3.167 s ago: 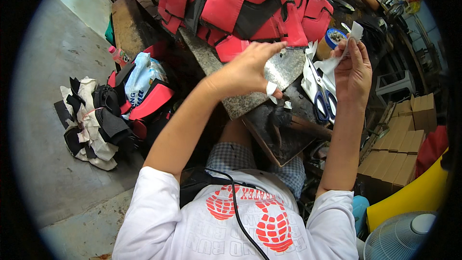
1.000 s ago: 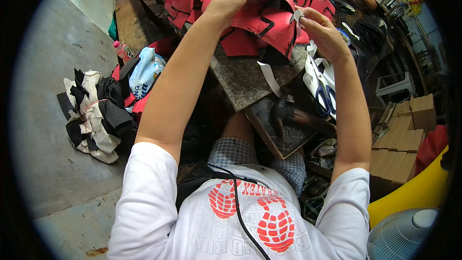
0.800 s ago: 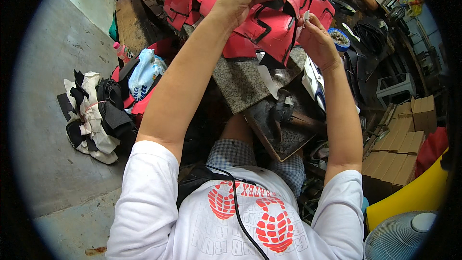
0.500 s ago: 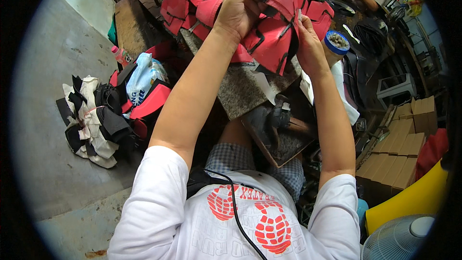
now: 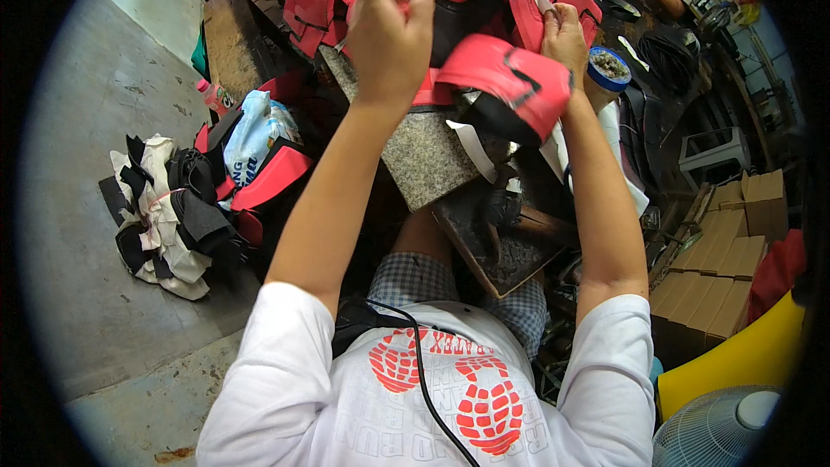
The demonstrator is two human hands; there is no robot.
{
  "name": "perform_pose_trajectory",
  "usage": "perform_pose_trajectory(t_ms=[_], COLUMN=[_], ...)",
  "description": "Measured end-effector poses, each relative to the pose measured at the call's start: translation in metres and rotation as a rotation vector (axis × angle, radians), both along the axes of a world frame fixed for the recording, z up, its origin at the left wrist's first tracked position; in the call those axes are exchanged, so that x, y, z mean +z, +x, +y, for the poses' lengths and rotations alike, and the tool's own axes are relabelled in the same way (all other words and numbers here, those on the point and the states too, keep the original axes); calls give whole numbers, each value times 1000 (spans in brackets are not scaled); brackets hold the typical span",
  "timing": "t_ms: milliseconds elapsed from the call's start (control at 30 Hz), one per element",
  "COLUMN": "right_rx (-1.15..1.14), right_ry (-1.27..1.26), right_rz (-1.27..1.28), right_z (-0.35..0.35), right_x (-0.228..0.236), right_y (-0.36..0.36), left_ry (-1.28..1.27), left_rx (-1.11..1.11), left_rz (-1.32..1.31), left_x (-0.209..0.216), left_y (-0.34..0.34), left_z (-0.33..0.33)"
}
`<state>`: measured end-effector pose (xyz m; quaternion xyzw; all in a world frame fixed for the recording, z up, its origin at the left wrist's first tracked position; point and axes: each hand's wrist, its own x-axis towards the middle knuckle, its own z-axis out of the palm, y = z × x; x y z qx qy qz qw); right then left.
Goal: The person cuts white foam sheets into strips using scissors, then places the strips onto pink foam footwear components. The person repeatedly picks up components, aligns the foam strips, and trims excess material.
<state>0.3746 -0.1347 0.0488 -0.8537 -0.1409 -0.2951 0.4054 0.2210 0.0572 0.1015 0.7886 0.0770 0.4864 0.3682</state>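
A red shoe upper (image 5: pixel 510 78) with black curved trim and a black lining hangs from my right hand (image 5: pixel 566 43), its lower end curled. The thumb and fingers of that hand are pinched together near a small white tip. My left hand (image 5: pixel 389 43) is raised in front of the pile, slightly blurred, thumb apart from the curled fingers and nothing seen between them. Behind both hands lies a heap of similar red pieces (image 5: pixel 316 9) with black lines. Below the hanging upper, a white strip (image 5: pixel 472 151) lies at the edge of a speckled stone slab (image 5: pixel 424 160).
A blue-rimmed tub (image 5: pixel 609 69) stands to the right of my right hand. A hammer (image 5: pixel 536 223) lies on a dark board over my lap. Fabric scraps (image 5: pixel 160 216) and a plastic bag (image 5: pixel 255 143) are at left; cardboard boxes (image 5: pixel 709 281) and a fan (image 5: pixel 718 432) at right.
My left hand has let go of the red upper and come left and nearer. The upper has swung down to the right, still in my right hand, showing its black lining.
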Motion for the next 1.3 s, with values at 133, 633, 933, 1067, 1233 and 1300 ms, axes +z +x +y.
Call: perform_pose_trajectory(t_ms=[133,633,933,1067,1233,1300], right_rx=[-43,-163,-190,97,485,490], right_ry=[109,68,-149,158,567,564], right_rz=[61,-346,-477,-206,63,290], right_z=[17,18,-7,-3,-26,-40], right_x=[-7,12,103,97,84,78], right_y=[-4,-37,-80,-111,-149,-179], left_ry=[135,38,-1025,-984,-655,-682], left_rx=[-193,-298,-1072,-940,-902,-914], left_rz=[710,449,116,213,130,210], left_x=[-2,-2,42,43,31,22], left_y=[-68,-62,-91,-86,-112,-125], left_z=[-30,-103,-81,-68,-19,-5])
